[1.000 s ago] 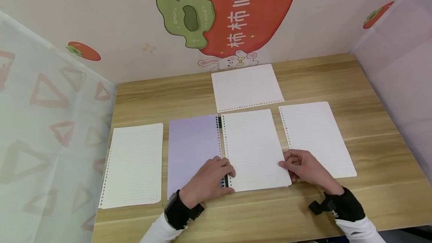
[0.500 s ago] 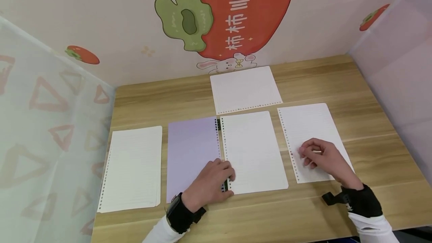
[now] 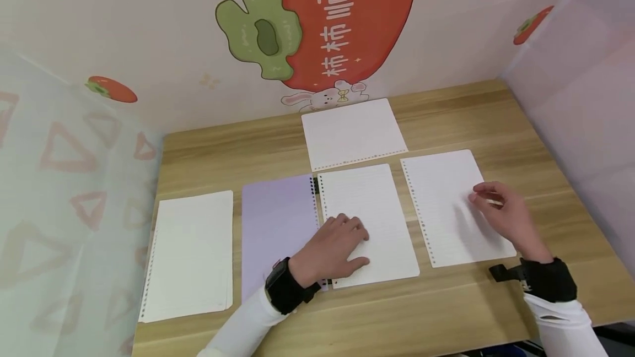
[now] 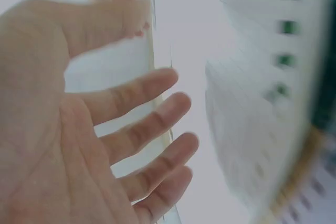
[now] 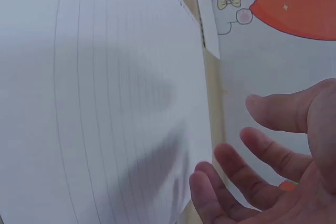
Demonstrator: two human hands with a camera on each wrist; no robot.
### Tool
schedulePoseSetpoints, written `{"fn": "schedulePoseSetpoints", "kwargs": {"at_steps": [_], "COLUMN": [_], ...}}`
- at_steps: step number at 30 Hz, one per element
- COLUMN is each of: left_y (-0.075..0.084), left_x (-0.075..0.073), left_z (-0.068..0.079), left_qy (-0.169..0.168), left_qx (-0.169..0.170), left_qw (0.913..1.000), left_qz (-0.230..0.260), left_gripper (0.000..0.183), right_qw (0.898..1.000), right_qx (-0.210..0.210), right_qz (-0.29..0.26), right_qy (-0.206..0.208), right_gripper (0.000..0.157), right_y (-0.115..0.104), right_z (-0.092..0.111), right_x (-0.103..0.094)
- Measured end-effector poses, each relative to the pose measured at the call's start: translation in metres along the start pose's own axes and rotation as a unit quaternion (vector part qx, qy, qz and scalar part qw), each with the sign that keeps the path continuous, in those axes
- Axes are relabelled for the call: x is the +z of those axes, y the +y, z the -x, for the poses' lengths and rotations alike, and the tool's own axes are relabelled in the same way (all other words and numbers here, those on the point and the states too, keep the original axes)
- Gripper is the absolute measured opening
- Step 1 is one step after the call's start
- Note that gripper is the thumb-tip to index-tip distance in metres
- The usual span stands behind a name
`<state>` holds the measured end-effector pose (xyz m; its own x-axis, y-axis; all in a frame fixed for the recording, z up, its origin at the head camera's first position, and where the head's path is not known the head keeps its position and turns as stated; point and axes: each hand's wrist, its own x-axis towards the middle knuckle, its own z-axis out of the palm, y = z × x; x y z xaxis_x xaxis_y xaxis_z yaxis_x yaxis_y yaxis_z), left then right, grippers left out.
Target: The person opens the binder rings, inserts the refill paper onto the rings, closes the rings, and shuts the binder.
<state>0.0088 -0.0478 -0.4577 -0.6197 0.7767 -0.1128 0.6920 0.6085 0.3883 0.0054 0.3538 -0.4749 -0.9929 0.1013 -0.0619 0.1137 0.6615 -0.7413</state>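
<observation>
Lined, hole-punched sheets (image 3: 382, 208) lie on the right side of an open binder, beside its purple cover (image 3: 275, 214). Over the lower left part of those sheets is my left hand (image 3: 337, 249), fingers spread and relaxed; whether it touches the paper I cannot tell. In the left wrist view that hand (image 4: 121, 124) holds nothing. My right hand (image 3: 506, 211) hovers over the right edge of a loose lined sheet (image 3: 436, 203), casting a shadow on it. In the right wrist view its fingers (image 5: 252, 182) are loosely bent, with nothing between them.
A stack of lined sheets (image 3: 193, 252) lies at the left of the wooden table (image 3: 387, 318). Behind the binder, close to the printed back wall (image 3: 173, 26), another punched sheet (image 3: 354, 134) lies sideways.
My right hand has let go of the binder sheets' edge and moved right, over the loose sheet. My left hand has shifted from the ring strip rightward over the sheets.
</observation>
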Motion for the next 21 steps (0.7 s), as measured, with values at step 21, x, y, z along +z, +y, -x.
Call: {"fn": "schedulePoseSetpoints", "kwargs": {"at_steps": [21], "left_y": [0.054], "left_x": [0.038], "left_z": [-0.082], "left_qy": [-0.039], "left_qx": [0.043], "left_qw": [0.9859], "left_qz": [-0.157], "left_gripper": [0.058], "right_qw": [0.988], "right_qx": [0.120], "right_qz": [-0.092], "right_qy": [0.022], "right_gripper": [0.066], "right_y": [0.015], "right_z": [-0.006], "right_x": [-0.018]}}
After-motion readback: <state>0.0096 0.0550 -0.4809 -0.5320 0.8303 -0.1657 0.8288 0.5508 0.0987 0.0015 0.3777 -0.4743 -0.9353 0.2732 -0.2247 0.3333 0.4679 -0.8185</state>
